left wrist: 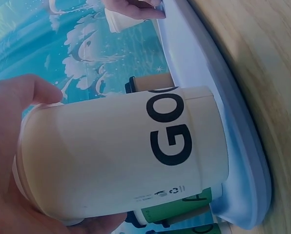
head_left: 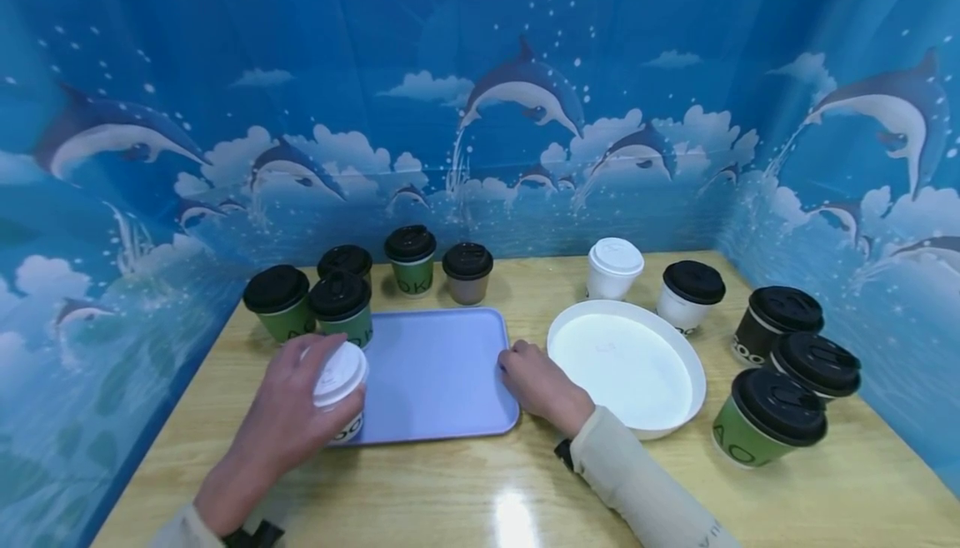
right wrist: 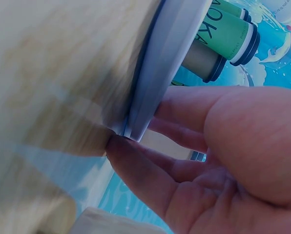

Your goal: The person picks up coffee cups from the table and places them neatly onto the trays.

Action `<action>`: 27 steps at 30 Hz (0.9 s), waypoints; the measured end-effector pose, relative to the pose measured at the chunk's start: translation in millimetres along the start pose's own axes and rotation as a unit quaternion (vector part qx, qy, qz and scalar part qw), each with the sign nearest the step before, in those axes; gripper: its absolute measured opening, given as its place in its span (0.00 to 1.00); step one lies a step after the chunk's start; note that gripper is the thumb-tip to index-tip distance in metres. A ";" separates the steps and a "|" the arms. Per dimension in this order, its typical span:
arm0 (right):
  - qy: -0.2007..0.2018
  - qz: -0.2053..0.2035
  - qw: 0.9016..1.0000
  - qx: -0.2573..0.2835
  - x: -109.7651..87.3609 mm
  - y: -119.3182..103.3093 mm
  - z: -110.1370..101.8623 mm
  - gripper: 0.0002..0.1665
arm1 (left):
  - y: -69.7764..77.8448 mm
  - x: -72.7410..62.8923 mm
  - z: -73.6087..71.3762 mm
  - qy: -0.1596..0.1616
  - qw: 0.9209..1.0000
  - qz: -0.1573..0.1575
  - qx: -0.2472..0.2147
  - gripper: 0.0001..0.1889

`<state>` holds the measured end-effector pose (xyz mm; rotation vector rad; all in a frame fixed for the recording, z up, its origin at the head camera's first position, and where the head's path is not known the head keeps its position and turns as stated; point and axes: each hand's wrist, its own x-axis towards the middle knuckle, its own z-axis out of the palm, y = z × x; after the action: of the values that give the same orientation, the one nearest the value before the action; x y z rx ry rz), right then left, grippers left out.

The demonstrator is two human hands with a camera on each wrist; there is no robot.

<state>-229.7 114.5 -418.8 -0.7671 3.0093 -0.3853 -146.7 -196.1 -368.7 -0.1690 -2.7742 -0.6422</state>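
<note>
My left hand (head_left: 288, 411) grips a white paper cup (left wrist: 111, 156) around its white lid (head_left: 341, 373), fingers on one side and thumb on the other. The cup is upright at the left front corner of a lavender tray (head_left: 438, 373); whether its base touches the tray I cannot tell. At the tray's right edge is my right hand (head_left: 543, 386), pinching the rim (right wrist: 153, 92) between thumb and fingers. Just behind the left hand stand green cups with black lids, the nearest green cup (head_left: 341, 306) at the tray's back left corner.
Behind the tray stand another green cup (head_left: 411, 261) and a grey-brown cup (head_left: 467, 273). A round white tray (head_left: 626, 365) lies to the right, with a white-lidded cup (head_left: 615, 269) and a black-lidded white cup (head_left: 688, 298) behind it. Dark cups (head_left: 776, 323) and a green cup (head_left: 768, 419) line the right side.
</note>
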 end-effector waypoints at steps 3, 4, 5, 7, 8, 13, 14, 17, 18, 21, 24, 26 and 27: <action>0.000 0.000 1.000 0.000 -0.3 0.8 0.9 0.09 | -1.0 1.0 0.8 -0.003 1.000 -0.005 0.000 0.38; -0.001 0.000 1.000 0.000 -0.3 1.1 1.0 0.09 | -1.4 1.2 1.2 -0.003 1.000 -0.007 0.000 0.38; -0.001 0.002 1.000 0.001 -0.2 1.0 0.7 0.09 | -1.7 1.5 1.5 -0.003 1.000 -0.008 0.000 0.38; -0.002 0.003 1.000 0.002 -0.1 1.3 0.6 0.10 | -2.1 2.3 1.6 -0.002 1.000 -0.009 -0.001 0.38; -0.002 0.003 1.000 0.002 -0.1 1.4 0.5 0.10 | -2.3 2.7 1.5 -0.001 1.000 -0.010 -0.001 0.38; 0.001 0.000 1.000 0.002 -0.4 1.0 0.0 0.10 | -3.9 5.2 0.5 -0.001 1.000 -0.014 -0.002 0.38; 0.001 -0.001 1.000 0.001 -0.4 1.1 0.1 0.10 | -4.5 5.6 0.5 -0.001 1.000 -0.015 -0.003 0.38; 0.002 -0.004 1.000 0.000 -0.1 1.5 0.5 0.10 | -6.0 7.2 0.8 0.000 1.000 -0.017 -0.002 0.39; 0.002 -0.004 1.000 0.000 -0.1 1.4 0.5 0.10 | -6.5 7.7 0.8 0.001 1.000 -0.018 -0.002 0.39; 0.003 -0.004 1.000 0.001 -0.2 1.3 0.6 0.10 | -7.9 9.1 0.9 0.004 1.000 -0.022 -0.001 0.39; 0.005 -0.005 1.000 0.003 -0.4 0.9 0.6 0.09 | -8.7 10.1 1.0 0.005 1.000 -0.027 0.000 0.39; 0.006 -0.006 1.000 0.005 -0.5 0.5 0.2 0.09 | -8.9 10.7 1.4 0.003 1.000 -0.031 0.002 0.39; 0.006 -0.006 1.000 0.005 -0.5 0.3 0.0 0.09 | -8.9 11.1 1.6 0.001 0.999 -0.034 0.002 0.39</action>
<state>-229.4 115.0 -418.9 -0.7840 3.0123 -0.4072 -159.3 -202.8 -370.4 -0.0741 -2.7895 -0.6526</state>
